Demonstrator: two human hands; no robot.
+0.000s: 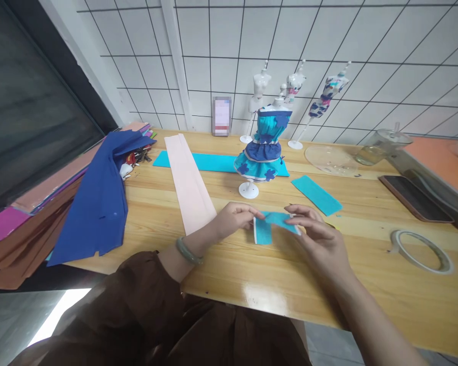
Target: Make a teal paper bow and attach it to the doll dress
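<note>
Above the front of the table, my left hand [238, 216] pinches the left part of a small turquoise piece of crepe paper [264, 234]. The piece is folded or bent and has narrow white strips along its edges. My right hand [318, 234] has its fingers curled at the other end of the same piece, gripping it near the white edge. Just beyond the hands, a small dress form [274, 132] wears a turquoise and dark blue tiered dress. A loose turquoise strip [316, 194] lies past my right hand. Something yellow shows partly behind that hand.
A pale pink strip [189, 183] crosses a long turquoise strip [213, 162]. Dark blue sheets [95, 193] and other coloured sheets lie left. A tape roll [422, 251], a dark phone [416, 198] and a glass cup [379, 145] stand right. Another phone [221, 117] leans on the wall.
</note>
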